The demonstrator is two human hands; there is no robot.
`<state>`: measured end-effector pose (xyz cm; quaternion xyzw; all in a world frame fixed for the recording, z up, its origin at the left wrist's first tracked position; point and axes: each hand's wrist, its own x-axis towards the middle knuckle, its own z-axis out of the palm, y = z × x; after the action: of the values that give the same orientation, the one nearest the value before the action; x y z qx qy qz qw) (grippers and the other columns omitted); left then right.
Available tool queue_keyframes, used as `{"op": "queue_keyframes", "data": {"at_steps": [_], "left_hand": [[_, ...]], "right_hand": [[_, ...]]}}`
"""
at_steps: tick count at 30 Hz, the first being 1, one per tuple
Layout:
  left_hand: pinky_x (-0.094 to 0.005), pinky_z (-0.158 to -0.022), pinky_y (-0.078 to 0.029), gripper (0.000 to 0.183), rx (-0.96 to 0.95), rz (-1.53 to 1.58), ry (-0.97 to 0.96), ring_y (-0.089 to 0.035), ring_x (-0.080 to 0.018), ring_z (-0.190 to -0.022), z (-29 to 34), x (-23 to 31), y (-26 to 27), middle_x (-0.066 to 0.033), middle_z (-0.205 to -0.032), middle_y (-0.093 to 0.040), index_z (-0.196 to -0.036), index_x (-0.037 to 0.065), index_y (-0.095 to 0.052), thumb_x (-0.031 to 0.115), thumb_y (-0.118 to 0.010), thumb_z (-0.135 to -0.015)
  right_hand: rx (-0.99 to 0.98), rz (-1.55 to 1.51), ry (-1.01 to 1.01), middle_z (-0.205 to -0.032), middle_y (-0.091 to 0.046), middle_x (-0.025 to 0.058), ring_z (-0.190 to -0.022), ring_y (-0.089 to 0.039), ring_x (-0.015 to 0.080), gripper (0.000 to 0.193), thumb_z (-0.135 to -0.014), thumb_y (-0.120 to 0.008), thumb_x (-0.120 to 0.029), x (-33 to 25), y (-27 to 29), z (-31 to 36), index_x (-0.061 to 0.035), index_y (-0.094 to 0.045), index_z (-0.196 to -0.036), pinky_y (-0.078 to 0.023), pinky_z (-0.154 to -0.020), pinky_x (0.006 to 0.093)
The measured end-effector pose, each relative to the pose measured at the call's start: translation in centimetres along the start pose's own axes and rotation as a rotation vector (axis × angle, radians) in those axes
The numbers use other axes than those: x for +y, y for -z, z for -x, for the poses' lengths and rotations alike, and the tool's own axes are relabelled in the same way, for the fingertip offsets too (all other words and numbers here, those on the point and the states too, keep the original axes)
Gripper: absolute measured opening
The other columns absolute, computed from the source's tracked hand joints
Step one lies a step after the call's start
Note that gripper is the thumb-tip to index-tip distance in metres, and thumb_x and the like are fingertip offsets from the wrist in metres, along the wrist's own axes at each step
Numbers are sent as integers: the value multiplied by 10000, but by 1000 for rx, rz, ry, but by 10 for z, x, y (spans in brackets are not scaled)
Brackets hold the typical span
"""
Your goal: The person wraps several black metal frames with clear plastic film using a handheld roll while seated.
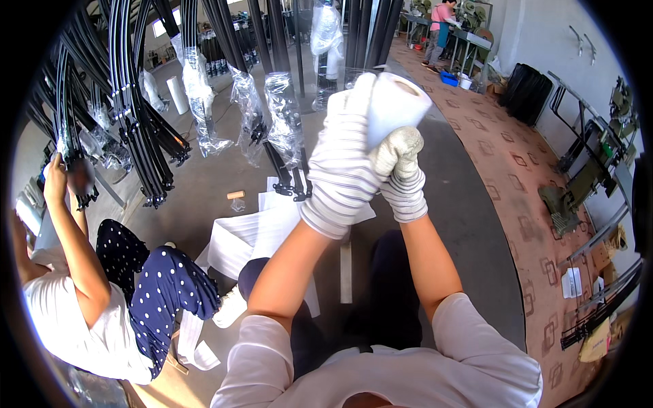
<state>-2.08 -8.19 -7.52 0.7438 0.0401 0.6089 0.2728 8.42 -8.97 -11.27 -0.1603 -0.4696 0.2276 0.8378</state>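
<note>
A white roll of plastic stretch film is held up in front of me, tilted, its brown cardboard core showing at the upper end. My left hand, in a white and grey striped work glove, is closed along the roll's left side. Below the roll, my right hand, gloved the same way, has its fingers curled in a grip at the lower end. Just beyond my hands hang bundles of black rods or strips, some with their lower ends wrapped in clear film.
At left a seated co-worker reaches up to a hanging bundle. White foam sheeting and a small orange-brown roll lie on the dark floor. Another person stands at a far bench. Metal racks and machines line the right wall.
</note>
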Motion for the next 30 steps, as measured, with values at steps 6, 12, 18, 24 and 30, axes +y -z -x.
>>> {"op": "queue_keyframes", "data": {"at_steps": [6,12,18,24,30], "left_hand": [[-259,-754,-408,329,31,180,26,-489,-148,-859,-7,-9,2,-76,-986,-457,-1100,20,-486,125,-549,-795],[-228,-779,-377,475,-347,578,286,-471,-86,-893,-66,-49,19,-37,-1039,-521,-1124,13,-457,197,-653,-732],[-235,-647,-421,417,-531,471,258,-505,-65,-713,-94,-63,24,10,-867,-573,-1053,44,-528,194,-689,-699],[-237,-641,-420,305,-493,307,268,-503,-78,-695,-96,-77,13,-8,-797,-575,-912,57,-568,215,-701,-688],[-229,-576,-427,302,-419,199,287,-506,-76,-661,-88,-76,18,-14,-753,-554,-886,52,-533,205,-703,-690]], "right_hand": [[-152,15,-145,-1032,-515,59,-933,-522,180,600,-662,-704,-287,-30,9,9,-39,-418,-1127,-437,-836,334],[-161,5,-238,-1022,-530,67,-939,-534,189,605,-676,-688,-282,-43,14,3,-47,-409,-1158,-443,-826,350],[-125,247,-206,-959,-563,82,-857,-556,172,564,-668,-673,-281,-69,14,-9,-27,-449,-1120,-461,-773,315],[-115,459,-107,-820,-598,110,-695,-591,183,508,-673,-662,-297,-67,29,-23,3,-499,-1048,-491,-612,297],[-11,428,-153,-839,-592,63,-719,-569,144,467,-617,-735,-213,-66,41,-41,-47,-520,-997,-476,-645,293]]}}
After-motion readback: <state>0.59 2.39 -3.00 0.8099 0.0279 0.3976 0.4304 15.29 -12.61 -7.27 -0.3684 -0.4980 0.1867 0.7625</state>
